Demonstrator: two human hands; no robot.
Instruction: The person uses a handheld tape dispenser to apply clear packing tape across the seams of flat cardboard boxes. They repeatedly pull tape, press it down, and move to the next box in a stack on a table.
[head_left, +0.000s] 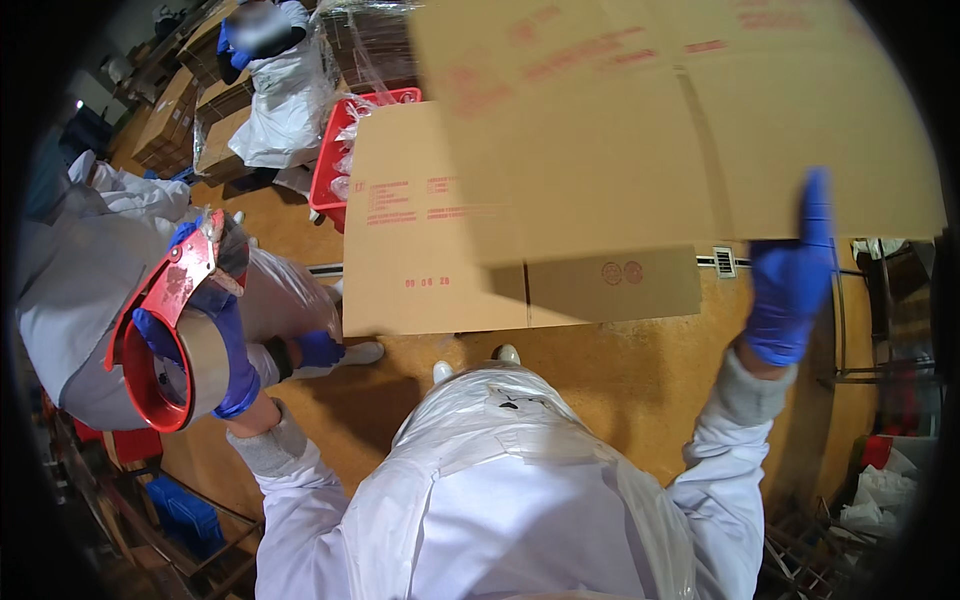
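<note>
My left hand (238, 364), in a blue glove, grips a red tape dispenser (180, 281) that carries a wide roll of packing tape (210, 358). On the other side, my gloved right hand (787, 300) holds the lower edge of a flattened cardboard carton (600, 165). One finger lies along its front face; the rest of the grip is partly hidden behind the board. This carton bears red print and is blurred. It overlaps a second flat carton (420, 262), also printed in red, which lies in front of me above the floor. What supports the second carton is hidden.
A co-worker (277, 97) stands at the back near stacked cardboard boxes (169, 120). Another person in white (82, 300) is close on my left. A red crate (326, 180) holds clear plastic bags. Metal racks (840, 367) stand at right; a blue case (184, 514) sits lower left.
</note>
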